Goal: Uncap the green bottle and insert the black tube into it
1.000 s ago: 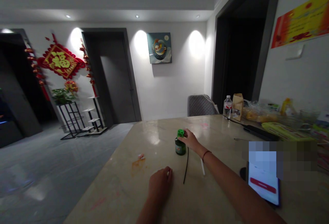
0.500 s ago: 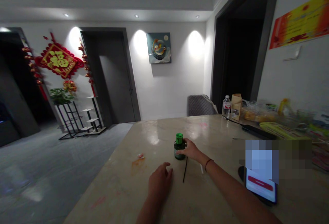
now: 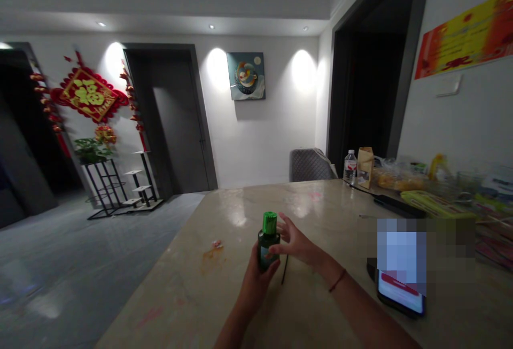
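Head view: left hand (image 3: 256, 280) grasps a round, glassy dark-green bottle (image 3: 264, 254), ribbed bright-green cap (image 3: 270, 223) still on, right hand (image 3: 295, 243) loosely spread.

The phone (image 3: 401, 291) is right of the bottle (image 3: 264, 245).

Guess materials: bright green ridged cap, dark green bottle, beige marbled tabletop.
Ridged green cap: likely plastic, slight sheen; even colour, moulded-looking ridges.
Dark green bottle: smooth-looking; glass or plastic, too dark to tell.
Beige tabletop: polished stone or imitation; faint veining, bright glare patches.
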Available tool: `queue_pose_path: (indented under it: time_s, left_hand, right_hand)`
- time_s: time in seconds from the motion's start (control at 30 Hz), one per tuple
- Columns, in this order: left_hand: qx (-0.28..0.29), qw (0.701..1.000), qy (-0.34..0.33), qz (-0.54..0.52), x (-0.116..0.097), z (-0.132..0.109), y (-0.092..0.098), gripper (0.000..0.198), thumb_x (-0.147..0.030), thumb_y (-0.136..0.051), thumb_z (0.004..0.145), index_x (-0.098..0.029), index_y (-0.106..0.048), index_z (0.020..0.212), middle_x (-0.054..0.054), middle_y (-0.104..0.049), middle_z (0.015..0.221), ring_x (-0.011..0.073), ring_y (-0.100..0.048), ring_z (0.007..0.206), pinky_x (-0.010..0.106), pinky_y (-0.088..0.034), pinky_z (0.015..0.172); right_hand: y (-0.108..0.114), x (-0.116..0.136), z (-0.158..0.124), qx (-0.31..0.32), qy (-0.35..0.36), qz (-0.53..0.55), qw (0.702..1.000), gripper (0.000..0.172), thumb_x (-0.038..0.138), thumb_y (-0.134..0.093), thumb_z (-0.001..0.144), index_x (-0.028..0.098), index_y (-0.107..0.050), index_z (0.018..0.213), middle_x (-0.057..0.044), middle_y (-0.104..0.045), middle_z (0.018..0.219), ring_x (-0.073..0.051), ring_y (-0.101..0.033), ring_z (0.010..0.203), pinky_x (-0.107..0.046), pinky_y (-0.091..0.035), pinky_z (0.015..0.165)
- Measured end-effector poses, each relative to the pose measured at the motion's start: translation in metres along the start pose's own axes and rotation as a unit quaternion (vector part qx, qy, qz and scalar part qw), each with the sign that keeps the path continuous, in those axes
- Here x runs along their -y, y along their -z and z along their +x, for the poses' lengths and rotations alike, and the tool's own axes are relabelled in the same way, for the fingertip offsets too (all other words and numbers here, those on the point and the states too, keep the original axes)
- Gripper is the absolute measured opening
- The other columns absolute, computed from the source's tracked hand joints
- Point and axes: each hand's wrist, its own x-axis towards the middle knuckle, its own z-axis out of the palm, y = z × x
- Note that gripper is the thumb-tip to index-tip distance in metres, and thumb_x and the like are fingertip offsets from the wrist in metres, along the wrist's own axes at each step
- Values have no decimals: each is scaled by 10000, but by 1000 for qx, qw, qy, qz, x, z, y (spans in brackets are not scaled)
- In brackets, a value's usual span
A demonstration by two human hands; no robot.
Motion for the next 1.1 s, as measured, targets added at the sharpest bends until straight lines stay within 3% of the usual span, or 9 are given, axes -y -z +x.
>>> queue_pose_path:
  time_s: [0.2, 0.43, 0.57, 0.67, 0.77, 0.83, 0.9, 1.0, 1.1]
  left_hand:
    - [-23, 998, 3, 61, -10, -6, -2, 632, -360, -558, 722, -181, -286, 1263, 106, -486, 1257, 201, -500, 1118, 323, -391, 941]
    - [-58, 998, 8, 21, -4, -3, -5, 632, -351, -571, 704, -180, -296, 1245, 127, -440, 1279, 210, -503, 1106, 324, -430, 902]
    - [-103, 995, 2, 7, -1, 1, 1, 640, -343, -605, 681, -201, -319, 1237, 122, -427, 1291, 229, -477, 1137, 323, -455, 865]
    - [-129, 991, -3, 26, -5, 4, 6, 637, -343, -613, 674, -193, -337, 1228, 122, -450, 1272, 236, -471, 1143, 331, -447, 873]
    - [-137, 990, -1, 37, -9, 4, 8, 645, -355, -613, 675, -180, -338, 1232, 124, -460, 1260, 234, -485, 1128, 338, -440, 885]
    - [-131, 991, -3, 37, -11, 2, 7, 664, -364, -620, 670, -187, -335, 1243, 117, -459, 1265, 228, -492, 1122, 331, -440, 888]
    - [-123, 992, -9, 40, -11, 0, 5, 672, -373, -625, 667, -193, -340, 1249, 110, -466, 1263, 222, -499, 1116, 319, -442, 886]
    - [-125, 990, -19, 58, -11, -2, 3, 664, -377, -632, 663, -195, -366, 1243, 105, -494, 1239, 222, -506, 1105, 322, -434, 894]
    - [-131, 988, -20, 76, -12, -1, 3, 651, -379, -625, 668, -197, -371, 1239, 99, -512, 1212, 223, -511, 1093, 335, -420, 907]
  right_hand:
    - [-9, 24, 0, -9, -7, 93, 996, 649, 362, -677, 632, 222, -413, 1208, -71, -541, 1200, -207, -503, 1114, -382, -345, 988]
    - [-17, 24, 3, -45, 38, -35, 998, 758, 281, -747, 568, 200, -404, 1240, -60, -624, 1039, -203, -579, 988, -394, -395, 947]
    - [-11, 46, -2, 21, -21, -12, 999, 802, 375, -731, 598, 180, -369, 1287, -96, -620, 1090, -227, -554, 1049, -424, -368, 964]
    - [4, 74, -10, 47, -88, -4, 995, 666, 510, -589, 708, 142, -440, 1243, -36, -681, 716, -213, -637, 863, -439, -404, 909]
    - [15, 89, -12, 55, -60, 58, 995, 581, 576, -403, 793, 138, -533, 1152, 95, -415, 336, -155, -588, 451, -439, -479, 775]
    - [13, 85, -8, 3, -14, 87, 996, 506, 545, -435, 790, 165, -552, 1102, 88, -459, 386, -137, -581, 454, -420, -485, 772]
    - [6, 76, -3, -33, 17, 108, 993, 444, 488, -510, 769, 190, -536, 1096, -4, -653, 708, -166, -645, 726, -394, -450, 852]
    - [-6, 64, 1, -46, 27, 126, 991, 426, 443, -561, 751, 238, -504, 1121, -64, -567, 1167, -187, -560, 1040, -347, -403, 922]
    - [-5, 63, 0, -41, 11, 110, 993, 476, 462, -530, 767, 255, -441, 1187, -77, -527, 1211, -165, -617, 897, -322, -469, 816]
